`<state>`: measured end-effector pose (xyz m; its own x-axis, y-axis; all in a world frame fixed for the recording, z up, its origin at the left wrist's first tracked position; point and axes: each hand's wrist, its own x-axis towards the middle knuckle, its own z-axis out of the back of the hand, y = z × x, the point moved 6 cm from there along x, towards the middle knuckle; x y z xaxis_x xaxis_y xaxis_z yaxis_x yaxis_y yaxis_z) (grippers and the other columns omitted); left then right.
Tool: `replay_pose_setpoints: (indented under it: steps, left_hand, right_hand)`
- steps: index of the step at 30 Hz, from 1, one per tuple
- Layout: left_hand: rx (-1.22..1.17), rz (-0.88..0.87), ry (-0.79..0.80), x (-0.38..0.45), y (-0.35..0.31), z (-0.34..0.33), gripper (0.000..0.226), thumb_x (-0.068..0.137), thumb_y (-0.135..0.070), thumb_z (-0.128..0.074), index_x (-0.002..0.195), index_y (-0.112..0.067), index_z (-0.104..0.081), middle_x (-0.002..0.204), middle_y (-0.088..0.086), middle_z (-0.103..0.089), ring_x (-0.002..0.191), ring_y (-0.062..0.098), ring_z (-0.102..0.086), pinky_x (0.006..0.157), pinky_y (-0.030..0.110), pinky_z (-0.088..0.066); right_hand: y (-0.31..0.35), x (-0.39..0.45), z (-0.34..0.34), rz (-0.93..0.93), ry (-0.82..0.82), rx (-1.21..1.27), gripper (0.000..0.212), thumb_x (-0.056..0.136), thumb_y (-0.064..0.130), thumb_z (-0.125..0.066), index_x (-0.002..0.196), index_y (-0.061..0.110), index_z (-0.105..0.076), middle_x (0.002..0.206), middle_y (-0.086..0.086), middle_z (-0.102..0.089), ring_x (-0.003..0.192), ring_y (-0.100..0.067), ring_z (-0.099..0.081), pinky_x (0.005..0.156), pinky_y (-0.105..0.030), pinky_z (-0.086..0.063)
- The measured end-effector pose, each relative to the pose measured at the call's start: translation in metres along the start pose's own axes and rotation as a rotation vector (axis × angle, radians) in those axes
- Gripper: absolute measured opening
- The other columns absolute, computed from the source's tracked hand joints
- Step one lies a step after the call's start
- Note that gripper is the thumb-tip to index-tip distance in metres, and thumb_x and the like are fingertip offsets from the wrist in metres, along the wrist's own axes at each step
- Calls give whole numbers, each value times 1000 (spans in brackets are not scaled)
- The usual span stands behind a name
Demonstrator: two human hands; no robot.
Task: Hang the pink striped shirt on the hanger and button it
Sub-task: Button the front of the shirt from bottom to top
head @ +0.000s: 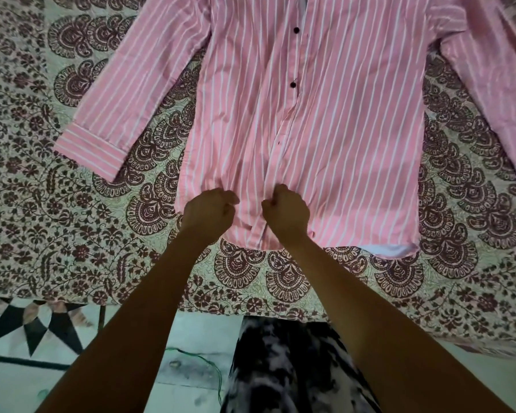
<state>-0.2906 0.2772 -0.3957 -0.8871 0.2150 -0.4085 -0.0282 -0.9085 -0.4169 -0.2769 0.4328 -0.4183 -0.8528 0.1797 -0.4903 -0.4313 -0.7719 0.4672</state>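
The pink striped shirt lies flat and front-up on the patterned bedspread, sleeves spread to both sides. Two dark buttons show along its placket higher up. My left hand is curled and pinches the fabric near the hem, left of the placket. My right hand is curled on the placket edge just beside it, a few centimetres apart. The fingertips of both hands are hidden under the knuckles. No hanger is in view.
The bed's front edge runs across the lower part of the view. Below it are a tiled floor with a black-and-white star pattern, a thin green cord, and my dark patterned clothing.
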Motion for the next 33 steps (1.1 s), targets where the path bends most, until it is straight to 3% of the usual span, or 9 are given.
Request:
replay_pose_setpoints:
  steps: [5,7,11,14,16,20,27,30,33]
  left_hand:
    - [-402,143,-63,5,-10,-11,29,81,-13,-45,96,-14,-70,93,7,-72,86,23,-67,81,33,-54]
    - [-529,140,-58,10,-20,-18,29,81,1,-45,94,-7,-70,92,12,-72,83,21,-66,84,31,-53]
    - [-591,122,-34,17,-39,-32,30,79,9,-44,91,-2,-69,89,15,-71,77,18,-62,77,23,-49]
    - [-529,112,-46,21,-46,-43,26,81,3,-51,92,-9,-71,89,8,-72,82,20,-65,73,18,-47]
    - [-505,130,-48,23,-51,-48,28,81,1,-50,95,-12,-71,94,5,-72,88,18,-65,78,21,-49]
    - [-544,113,-37,25,-63,-55,30,82,-1,-50,102,-12,-68,97,8,-71,89,23,-66,81,27,-52]
    - [-401,55,-45,32,-83,-60,27,82,-11,-52,105,-16,-67,101,10,-68,94,27,-64,80,39,-53]
    - [-299,58,-34,36,-85,-62,26,84,-13,-49,103,-16,-67,104,11,-65,95,29,-62,78,39,-53]
    - [-187,73,-36,39,-88,-65,26,86,-15,-48,107,-16,-64,110,10,-61,100,30,-60,79,39,-51]
  right_hand:
    - [-49,-4,11,-220,-1,747,29,83,-2,-55,65,17,-43,61,-12,-53,61,-22,-54,62,-36,-47]
    - [-65,-9,15,-329,-18,978,31,84,-9,-49,68,16,-43,49,1,-51,47,-13,-48,48,-23,-43]
    - [-81,-10,20,-437,-85,1078,21,86,2,-39,71,15,-46,65,-1,-42,64,-15,-43,59,-24,-36]
    - [-77,-7,26,-383,-92,927,27,84,36,-51,96,12,-51,75,3,-49,75,-16,-50,68,-27,-38]
    - [-70,-10,37,-250,-172,751,35,87,33,-59,109,11,-43,74,9,-46,68,-6,-49,62,-23,-36]
    - [-68,-23,69,7,-441,517,18,89,20,-55,95,5,-50,66,2,-49,56,-16,-47,55,-26,-32]
    - [-74,-30,148,197,-830,188,21,88,26,-58,83,6,-64,85,-15,-61,73,-21,-51,66,-30,-37]
    - [-48,-31,129,399,-598,-13,14,86,25,-59,82,16,-69,81,-5,-70,73,-26,-60,68,-32,-44]
    - [-57,-26,78,169,-287,-29,13,83,27,-62,85,18,-71,76,-7,-73,75,-28,-67,64,-31,-49]
